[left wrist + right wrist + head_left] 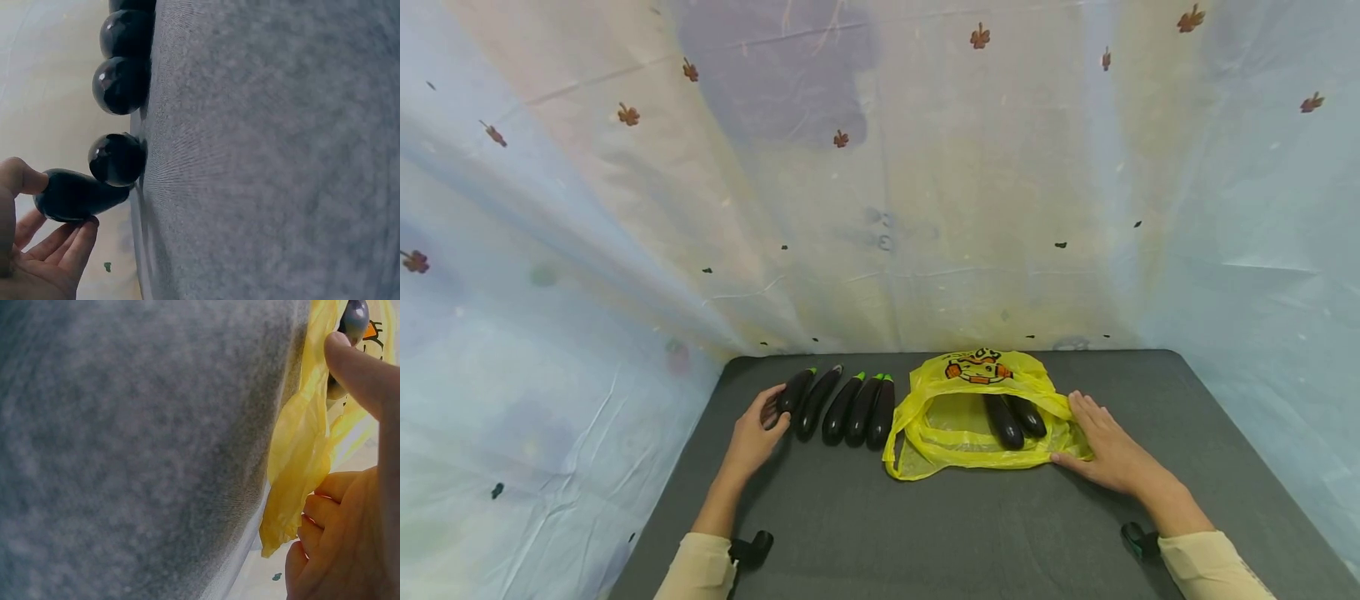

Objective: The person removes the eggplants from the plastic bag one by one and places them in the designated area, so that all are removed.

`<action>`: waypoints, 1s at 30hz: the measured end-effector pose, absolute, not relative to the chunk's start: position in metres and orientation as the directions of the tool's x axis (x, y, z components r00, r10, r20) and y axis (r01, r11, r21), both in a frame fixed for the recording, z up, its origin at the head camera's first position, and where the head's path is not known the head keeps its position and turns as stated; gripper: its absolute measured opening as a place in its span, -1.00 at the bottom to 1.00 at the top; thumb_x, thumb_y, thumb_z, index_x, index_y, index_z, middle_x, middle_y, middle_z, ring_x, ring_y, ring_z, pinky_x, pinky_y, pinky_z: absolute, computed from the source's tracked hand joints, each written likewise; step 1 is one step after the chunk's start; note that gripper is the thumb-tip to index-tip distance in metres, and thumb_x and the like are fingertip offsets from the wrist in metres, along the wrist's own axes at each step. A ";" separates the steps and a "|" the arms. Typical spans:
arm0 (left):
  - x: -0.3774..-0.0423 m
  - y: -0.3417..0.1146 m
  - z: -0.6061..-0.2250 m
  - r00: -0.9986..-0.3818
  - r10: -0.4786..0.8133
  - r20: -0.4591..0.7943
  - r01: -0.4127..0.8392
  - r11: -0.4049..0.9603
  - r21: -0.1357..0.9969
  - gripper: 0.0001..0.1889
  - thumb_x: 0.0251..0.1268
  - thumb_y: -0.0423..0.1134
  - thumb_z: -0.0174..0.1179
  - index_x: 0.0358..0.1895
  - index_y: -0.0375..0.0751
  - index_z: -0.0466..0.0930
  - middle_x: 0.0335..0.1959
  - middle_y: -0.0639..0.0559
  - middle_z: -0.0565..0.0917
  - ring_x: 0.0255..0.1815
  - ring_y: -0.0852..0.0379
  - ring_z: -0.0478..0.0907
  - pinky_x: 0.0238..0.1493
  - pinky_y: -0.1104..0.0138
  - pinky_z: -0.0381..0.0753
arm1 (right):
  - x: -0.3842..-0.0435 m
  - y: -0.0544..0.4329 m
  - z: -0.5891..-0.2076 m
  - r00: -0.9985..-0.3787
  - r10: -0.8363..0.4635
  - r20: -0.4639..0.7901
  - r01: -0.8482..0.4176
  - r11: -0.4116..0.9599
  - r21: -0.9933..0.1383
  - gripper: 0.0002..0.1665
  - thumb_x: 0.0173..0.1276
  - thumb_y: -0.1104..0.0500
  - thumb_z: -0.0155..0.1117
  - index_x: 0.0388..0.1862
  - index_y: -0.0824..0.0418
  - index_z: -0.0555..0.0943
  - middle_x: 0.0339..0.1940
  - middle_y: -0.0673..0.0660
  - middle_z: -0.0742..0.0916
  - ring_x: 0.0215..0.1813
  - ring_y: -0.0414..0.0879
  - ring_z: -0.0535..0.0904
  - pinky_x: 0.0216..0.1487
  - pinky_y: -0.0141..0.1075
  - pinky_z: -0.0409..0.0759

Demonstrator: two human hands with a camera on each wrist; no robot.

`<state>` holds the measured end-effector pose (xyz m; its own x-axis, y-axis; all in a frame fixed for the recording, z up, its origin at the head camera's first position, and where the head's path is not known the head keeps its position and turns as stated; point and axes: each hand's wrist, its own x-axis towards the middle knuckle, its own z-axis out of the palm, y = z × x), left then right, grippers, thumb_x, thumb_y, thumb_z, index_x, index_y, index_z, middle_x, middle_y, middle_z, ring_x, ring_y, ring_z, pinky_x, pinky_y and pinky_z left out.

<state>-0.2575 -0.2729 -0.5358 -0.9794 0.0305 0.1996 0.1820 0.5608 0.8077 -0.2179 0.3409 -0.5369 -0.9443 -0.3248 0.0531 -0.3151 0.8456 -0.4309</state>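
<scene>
My left hand (754,435) grips the leftmost eggplant (795,392), thumb on one side and fingers on the other. In the left wrist view that eggplant (75,199) has its thick end raised off the table, while its narrow end points down. Several dark eggplants (842,410) lie in a row to its right. A yellow plastic bag (942,385) lies on its side with its mouth toward me, and two eggplants (1003,423) show inside. Against the bag's right edge rests my right hand (1108,450), fingers extended and thumb spread at the lower rim.
The dark grey table (925,533) has its far edge against a hanging pale sheet (925,208) printed with leaves. Sheeting also hangs along the left and right sides. Each wrist wears a black camera mount (752,550).
</scene>
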 end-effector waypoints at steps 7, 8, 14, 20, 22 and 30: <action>-0.261 -0.278 -0.540 -0.989 0.041 0.142 0.139 0.584 0.800 -0.35 0.57 -0.35 0.30 0.63 -0.19 0.31 0.58 -0.35 0.39 0.53 -0.33 0.44 0.48 -0.04 0.51 | -0.219 0.342 -0.539 -0.945 -0.323 0.053 -0.314 0.850 -0.424 0.34 0.46 -0.34 0.41 0.78 0.39 -0.06 0.74 0.51 0.09 0.72 0.50 -0.05 0.73 0.25 -0.17; -0.261 -0.278 -0.540 -0.989 0.049 0.139 0.141 0.589 0.795 -0.34 0.56 -0.37 0.30 0.63 -0.20 0.30 0.58 -0.36 0.38 0.53 -0.33 0.44 0.48 -0.04 0.51 | -0.219 0.342 -0.539 -0.945 -0.323 0.052 -0.313 0.850 -0.424 0.34 0.46 -0.34 0.41 0.78 0.39 -0.06 0.74 0.51 0.09 0.72 0.50 -0.05 0.73 0.25 -0.17; -0.261 -0.282 -0.541 -0.992 0.084 0.092 0.124 0.627 0.769 -0.27 0.54 -0.42 0.29 0.68 -0.28 0.20 0.62 -0.39 0.31 0.57 -0.37 0.38 0.51 -0.05 0.48 | -0.219 0.342 -0.539 -0.946 -0.321 0.050 -0.312 0.850 -0.426 0.34 0.47 -0.34 0.41 0.78 0.38 -0.07 0.74 0.52 0.09 0.72 0.50 -0.05 0.74 0.23 -0.20; -0.260 -0.285 -0.539 -0.994 0.103 0.019 0.087 0.710 0.699 -0.23 0.54 -0.42 0.27 0.70 -0.37 0.13 0.59 -0.51 0.28 0.52 -0.46 0.39 0.43 -0.12 0.55 | -0.219 0.342 -0.539 -0.945 -0.322 0.050 -0.313 0.851 -0.423 0.33 0.47 -0.34 0.40 0.78 0.39 -0.05 0.74 0.51 0.09 0.72 0.50 -0.05 0.73 0.25 -0.17; -0.259 -0.287 -0.539 -0.994 0.109 0.003 0.083 0.732 0.676 -0.24 0.54 -0.43 0.27 0.69 -0.39 0.13 0.57 -0.53 0.31 0.49 -0.48 0.43 0.40 -0.13 0.58 | -0.220 0.342 -0.538 -0.945 -0.324 0.052 -0.315 0.849 -0.425 0.33 0.46 -0.34 0.41 0.78 0.39 -0.05 0.74 0.51 0.09 0.72 0.50 -0.05 0.73 0.24 -0.18; -0.257 -0.287 -0.539 -0.993 0.120 -0.012 0.083 0.750 0.656 -0.24 0.50 -0.47 0.30 0.67 -0.38 0.17 0.53 -0.54 0.37 0.46 -0.49 0.46 0.35 -0.17 0.60 | -0.219 0.341 -0.537 -0.943 -0.328 0.054 -0.318 0.844 -0.432 0.32 0.46 -0.31 0.42 0.76 0.43 -0.02 0.74 0.53 0.09 0.71 0.51 -0.04 0.75 0.18 -0.22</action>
<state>-0.2572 -0.2867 -0.5394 -0.9926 0.1205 -0.0122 0.0830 0.7502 0.6560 -0.2187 0.3407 -0.5373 -0.9432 -0.3277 0.0539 -0.3179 0.8438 -0.4325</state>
